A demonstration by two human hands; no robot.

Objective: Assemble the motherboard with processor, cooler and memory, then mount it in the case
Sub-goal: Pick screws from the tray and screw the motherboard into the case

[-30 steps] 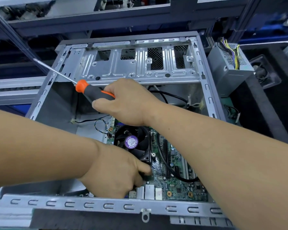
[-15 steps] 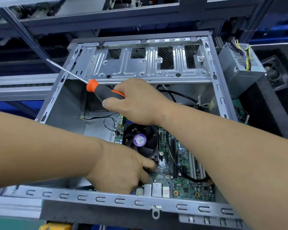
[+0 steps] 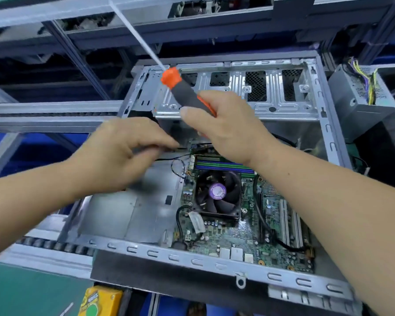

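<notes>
The grey metal case (image 3: 192, 261) lies open on its side. Inside it sits the green motherboard (image 3: 237, 242), with a black cooler fan (image 3: 217, 195) and memory sticks (image 3: 221, 165) on it. My right hand (image 3: 228, 131) grips the orange-and-grey screwdriver (image 3: 185, 92) by its handle above the case's far end, shaft pointing up and left. My left hand (image 3: 123, 153) hovers over the case's left part, fingertips drawn together near the board's far left corner. Blur hides whether anything is between them.
A grey power supply (image 3: 356, 99) with coloured wires stands right of the case. A yellow box with a green button (image 3: 100, 302) and a green mat (image 3: 32, 293) lie in front. Metal rack rails (image 3: 55, 108) run left and behind. Black cables cross the board.
My left hand has left the board's near edge and risen to its far left corner. My right hand has swung the screwdriver shaft more upright.
</notes>
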